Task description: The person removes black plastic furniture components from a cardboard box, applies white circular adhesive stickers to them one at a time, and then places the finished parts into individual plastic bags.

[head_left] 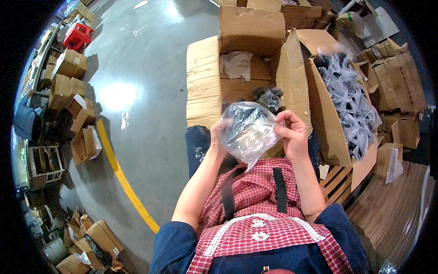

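A clear plastic bag with something dark inside is held up in front of my lap. My left hand grips its left side, the fingers mostly hidden behind the film. With thumb and fingertips, my right hand pinches the bag's right edge. Just beyond the bag stands an open cardboard box, its flaps folded out. Inside that box lie a crumpled whitish plastic piece and a dark bagged item. What the dark content of the held bag is, I cannot make out.
At the right, another carton is heaped with bagged dark items. Flattened cardboard lies at the lower right, near a wooden pallet. Boxes and a red stool line the left, past a yellow floor line.
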Tool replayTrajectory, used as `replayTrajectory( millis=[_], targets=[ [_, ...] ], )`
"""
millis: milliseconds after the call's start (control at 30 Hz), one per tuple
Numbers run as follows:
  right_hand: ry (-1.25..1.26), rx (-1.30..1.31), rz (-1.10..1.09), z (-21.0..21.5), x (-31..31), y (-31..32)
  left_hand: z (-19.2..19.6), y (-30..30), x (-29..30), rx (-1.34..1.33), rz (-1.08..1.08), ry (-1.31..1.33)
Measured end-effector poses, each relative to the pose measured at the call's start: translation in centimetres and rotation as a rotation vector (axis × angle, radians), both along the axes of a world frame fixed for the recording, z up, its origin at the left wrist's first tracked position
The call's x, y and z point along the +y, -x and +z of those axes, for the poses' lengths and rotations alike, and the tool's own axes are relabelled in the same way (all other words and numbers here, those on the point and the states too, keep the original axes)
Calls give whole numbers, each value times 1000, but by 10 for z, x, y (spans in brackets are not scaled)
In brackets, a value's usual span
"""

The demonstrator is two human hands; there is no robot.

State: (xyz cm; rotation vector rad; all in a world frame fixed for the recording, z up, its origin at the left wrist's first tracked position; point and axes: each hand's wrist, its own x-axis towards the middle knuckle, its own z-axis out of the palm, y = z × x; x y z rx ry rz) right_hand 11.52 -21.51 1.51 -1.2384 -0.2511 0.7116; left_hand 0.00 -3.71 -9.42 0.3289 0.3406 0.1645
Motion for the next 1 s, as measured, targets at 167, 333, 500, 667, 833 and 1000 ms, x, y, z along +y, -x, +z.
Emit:
replayTrajectory(
  millis=[167,333,500,667,833,1000],
  targets=[
    [-322,142,243,1,-18,-2,16,4,3,9,28,204],
    [-481,19,547,-17,-36,-37,-31,-4,29,-279,371,412],
    [340,-220,21,-47,-1,-87,-38,-1,42,-342,468,416],
    [984,-1314,13,-56,24,-96,-44,2,41,-170,380,562],
    [538,-1386,331,-19,67,-38,-29,-2,32,38,165,273],
    [500,-1544,470,-40,62,-36,-14,0,16,119,-49,121]
  ],
)
